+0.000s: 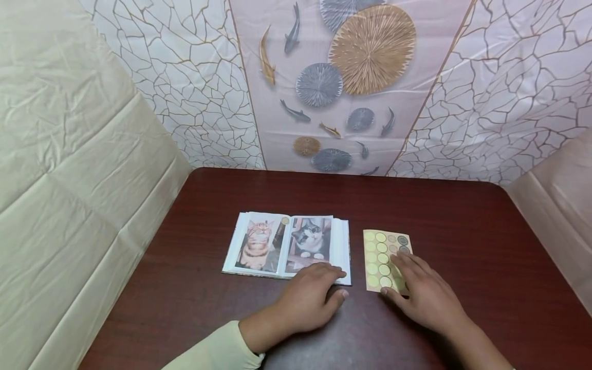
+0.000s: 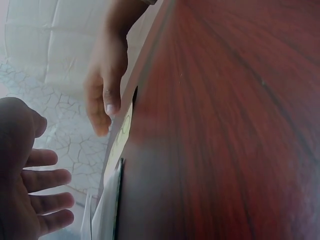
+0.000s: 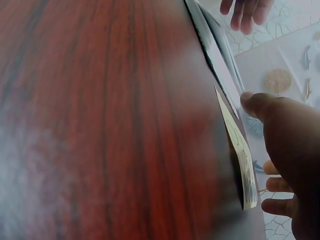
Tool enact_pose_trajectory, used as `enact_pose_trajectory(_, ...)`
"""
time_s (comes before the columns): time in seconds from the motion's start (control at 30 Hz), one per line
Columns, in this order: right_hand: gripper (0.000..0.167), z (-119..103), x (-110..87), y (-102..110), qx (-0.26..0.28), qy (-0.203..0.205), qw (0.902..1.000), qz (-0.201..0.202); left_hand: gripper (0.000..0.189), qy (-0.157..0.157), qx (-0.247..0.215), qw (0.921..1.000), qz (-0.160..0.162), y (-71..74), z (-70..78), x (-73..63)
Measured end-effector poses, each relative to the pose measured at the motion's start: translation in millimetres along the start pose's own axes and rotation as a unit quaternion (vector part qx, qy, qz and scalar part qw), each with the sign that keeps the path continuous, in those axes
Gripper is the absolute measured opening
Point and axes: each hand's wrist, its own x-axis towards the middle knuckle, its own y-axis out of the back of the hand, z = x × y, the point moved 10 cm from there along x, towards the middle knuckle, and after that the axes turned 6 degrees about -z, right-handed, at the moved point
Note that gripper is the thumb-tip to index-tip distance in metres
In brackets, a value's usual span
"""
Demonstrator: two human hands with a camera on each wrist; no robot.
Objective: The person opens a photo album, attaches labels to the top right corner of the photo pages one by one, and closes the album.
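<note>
A photo album (image 1: 344, 246) lies spread on the table, with a cat picture on each page. On the left page, a small round gold sticker (image 1: 285, 221) sits at the upper right corner of the orange cat's photo. My left hand (image 1: 307, 298) is over the album's lower right edge, fingers extended, holding nothing. To the right of the album is a yellowish sheet of round stickers (image 1: 382, 257), some gold, some darker. Over its lower right part is my right hand (image 1: 427, 293), fingers spread loosely and covering some stickers. In the right wrist view the sheet (image 3: 240, 155) looks slightly curled.
The dark red wooden table (image 1: 481, 246) extends around both items. Behind it hangs a patterned cloth (image 1: 324, 128) with fish and round leaf shapes. Pale fabric (image 1: 92, 169) closes off the left side, and more fabric (image 1: 559, 195) stands at the right.
</note>
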Motion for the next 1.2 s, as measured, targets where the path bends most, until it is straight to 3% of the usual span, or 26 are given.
enact_pose_trajectory(0.53, 0.076, 6, -3.5, -9, 0.001, -0.004, 0.9999, -0.013, 0.039, -0.006, -0.017, 0.9989, -0.044, -20.3, 22.1, 10.4)
enact_pose_trajectory(1.07, 0.069, 8, -3.3, -12, 0.002, -0.001, 0.9998, -0.021, 0.036, 0.003, -0.028, 0.9976, -0.064, -33.7, 29.1, 20.1)
enact_pose_trajectory(1.2, 0.067, 9, -3.6, -11, 0.004, -0.003, 0.9998, -0.020, 0.036, 0.018, -0.047, 0.9959, -0.076, -38.3, 29.2, 24.2)
